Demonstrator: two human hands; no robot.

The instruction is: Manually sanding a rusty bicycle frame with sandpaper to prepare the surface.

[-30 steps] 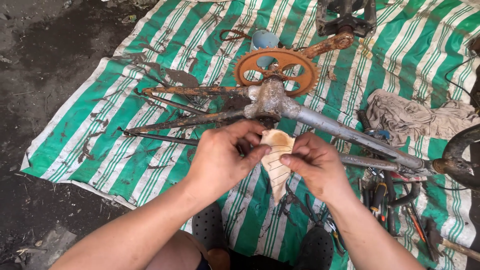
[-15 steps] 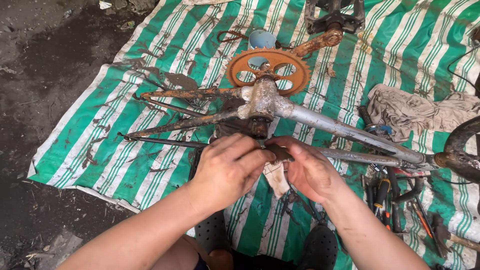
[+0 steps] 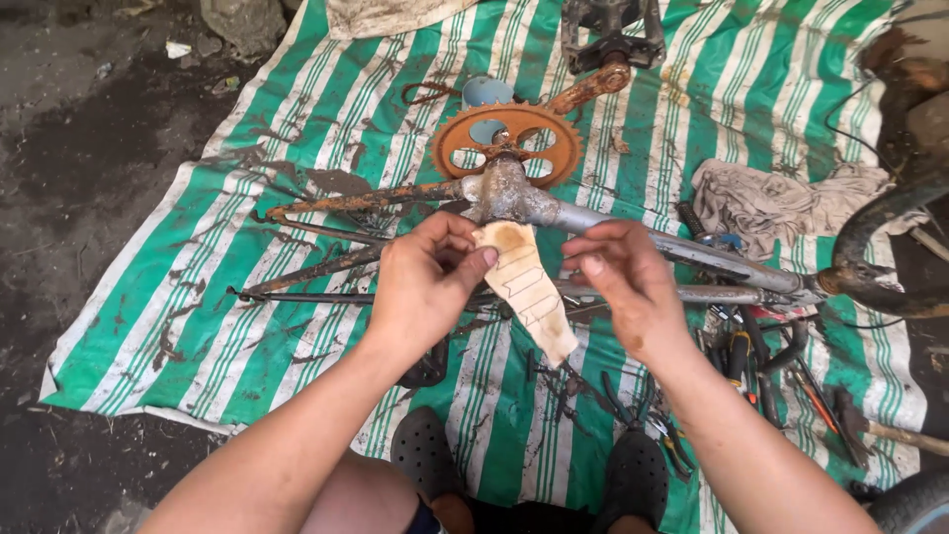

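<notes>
— Green-and-white striped tarp (image 3: 297, 129) over dark, dirty ground; what do we list on it?

— We list one rusty bicycle frame (image 3: 613, 232) lying across the middle, with an orange-rusted chainring (image 3: 507, 138) at its far side. A crumpled grey rag (image 3: 766, 203) lies far right; assorted hand tools (image 3: 751, 361) lie near right.

— And in our hands?

— Our left hand (image 3: 425, 287) pinches the top corner of a stained strip of sandpaper (image 3: 524, 282) between thumb and fingers. The strip hangs down in front of the frame. Our right hand (image 3: 628, 282) is just beside it, fingers loosely curled, gripping nothing.
</notes>
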